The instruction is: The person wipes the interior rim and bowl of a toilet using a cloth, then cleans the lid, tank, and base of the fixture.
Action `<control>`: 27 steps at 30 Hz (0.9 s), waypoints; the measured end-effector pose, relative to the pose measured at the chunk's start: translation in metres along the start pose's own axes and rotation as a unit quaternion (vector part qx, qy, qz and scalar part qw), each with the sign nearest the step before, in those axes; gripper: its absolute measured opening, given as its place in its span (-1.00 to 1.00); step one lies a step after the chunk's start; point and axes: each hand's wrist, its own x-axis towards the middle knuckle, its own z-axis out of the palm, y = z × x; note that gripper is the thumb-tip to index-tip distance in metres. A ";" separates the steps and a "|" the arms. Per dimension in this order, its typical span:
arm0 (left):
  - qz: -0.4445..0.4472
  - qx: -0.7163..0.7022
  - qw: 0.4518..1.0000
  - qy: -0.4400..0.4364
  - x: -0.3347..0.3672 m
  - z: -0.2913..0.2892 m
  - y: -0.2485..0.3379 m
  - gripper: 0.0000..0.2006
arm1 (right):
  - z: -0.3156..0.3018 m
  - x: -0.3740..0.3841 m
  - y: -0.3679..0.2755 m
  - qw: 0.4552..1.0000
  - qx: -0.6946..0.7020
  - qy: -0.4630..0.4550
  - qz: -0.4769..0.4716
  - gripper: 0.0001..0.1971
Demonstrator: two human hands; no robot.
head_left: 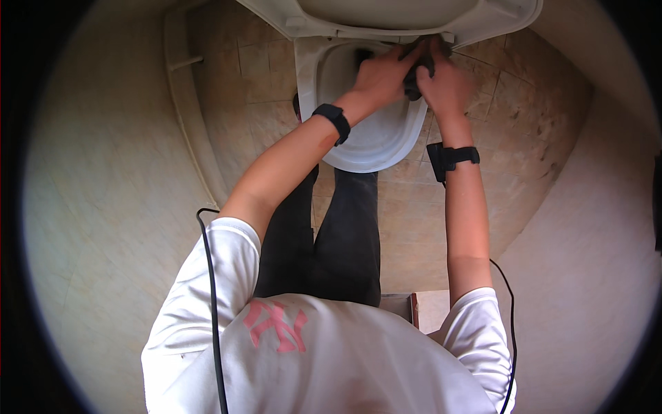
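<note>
dark grey cloth (pixel 414 84), bunched at one o'clock, up against the back right corner of the white toilet bowl (pixel 371 148). partly covered by fingers, so hard to read in full outline or folds. touched from the left by the left hand (pixel 380 74), with fingertips lost in the dark folds; cannot tell whether pinched tight or merely pressed there. clamped between thumb and fingers of the right hand (pixel 445 79), smeared by blur along the outer edge. at twelve o'clock, above the bowl, a raised white cover (pixel 386 31), cut off by the upper edge; cannot tell whether lid or seat. inside the bowl, just left of the left hand, a dark patch (pixel 364 55), too shadowed to make out. black bands on both wrists: one strap (pixel 332 123) near twelve o'clock, one boxy device (pixel 441 160) near two. at two o'clock, tiled floor (pixel 545 134) with blurred dark marks. at five o'clock, a pale thing with a reddish-brown edge (pixel 415 310), mostly hidden behind the white shirt (pixel 365 359). at three o'clock, a dark shape (pixel 658 200), cropped by the rim, unreadable.
</note>
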 end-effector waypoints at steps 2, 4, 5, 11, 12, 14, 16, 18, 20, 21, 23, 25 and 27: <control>0.009 0.010 1.000 0.001 -0.009 0.000 -0.010 -0.20 | 0.007 -0.002 -0.001 0.997 -0.001 -0.040 -0.066 -0.38; -0.051 0.013 0.997 -0.061 -0.025 -0.004 -0.009 -0.21 | 0.016 -0.011 -0.008 0.993 0.022 -0.112 -0.028 -0.37; -0.060 0.005 0.995 -0.074 -0.039 0.001 -0.008 -0.19 | 0.027 -0.027 -0.004 0.993 0.102 -0.062 -0.019 -0.36; -0.048 -0.034 0.992 -0.113 -0.061 0.009 0.004 -0.23 | 0.036 -0.073 0.004 0.977 0.161 -0.049 0.127 -0.35; -0.039 -0.033 0.991 -0.120 -0.059 0.017 0.002 -0.23 | 0.040 -0.076 0.010 0.975 0.169 -0.019 0.140 -0.35; 0.073 0.047 0.995 0.056 -0.056 0.034 -0.007 -0.30 | 0.050 -0.069 0.020 0.975 0.183 0.017 0.128 -0.35; 0.066 0.038 0.996 0.046 -0.043 0.048 -0.010 -0.38 | 0.071 -0.047 0.040 0.973 0.191 0.056 0.119 -0.36; 0.061 0.102 0.987 0.108 -0.016 0.061 -0.010 -0.42 | 0.092 -0.014 0.065 0.980 0.179 0.091 0.011 -0.33; 0.080 0.124 0.980 0.131 -0.002 0.069 -0.025 -0.47 | 0.096 -0.003 0.051 0.985 0.164 0.058 0.020 -0.31; 0.076 0.149 0.978 0.125 0.005 0.070 -0.029 -0.48 | 0.092 0.003 0.044 0.989 0.143 0.023 0.022 -0.29; 0.079 0.179 0.974 0.116 0.005 0.074 -0.037 -0.48 | 0.105 -0.010 0.043 0.986 0.161 0.031 0.037 -0.29; 0.112 0.206 0.968 0.093 0.009 0.075 -0.044 -0.56 | 0.117 -0.024 0.040 0.982 0.179 0.040 0.052 -0.28; 0.116 0.233 0.962 0.078 0.016 0.077 -0.045 -0.54 | 0.124 -0.027 0.039 0.980 0.168 0.064 0.081 -0.29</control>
